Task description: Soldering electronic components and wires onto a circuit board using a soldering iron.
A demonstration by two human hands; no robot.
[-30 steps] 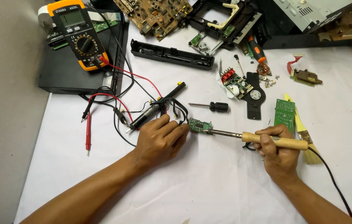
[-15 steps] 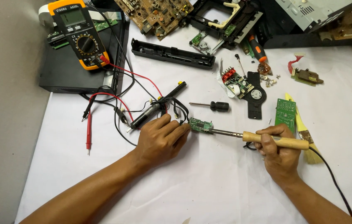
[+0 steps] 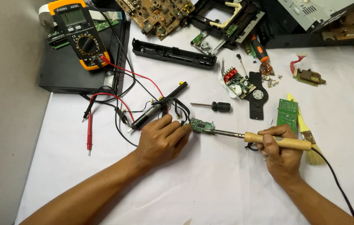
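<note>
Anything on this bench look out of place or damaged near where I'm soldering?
Nothing looks spilled or broken by accident. The left hand steadies the small green board while the right hand holds the soldering iron to it. One oddity: small loose screws lie scattered on the white sheet.

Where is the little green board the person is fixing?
In the head view, the little green board lies mid-table on the white sheet, touched by the left hand and met by the soldering iron held in the right hand.

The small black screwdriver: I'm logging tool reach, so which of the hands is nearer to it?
Left. The left hand rests just below-left of the small black screwdriver, holding the small green board; the right hand sits farther off to its lower right, gripping the soldering iron.
</note>
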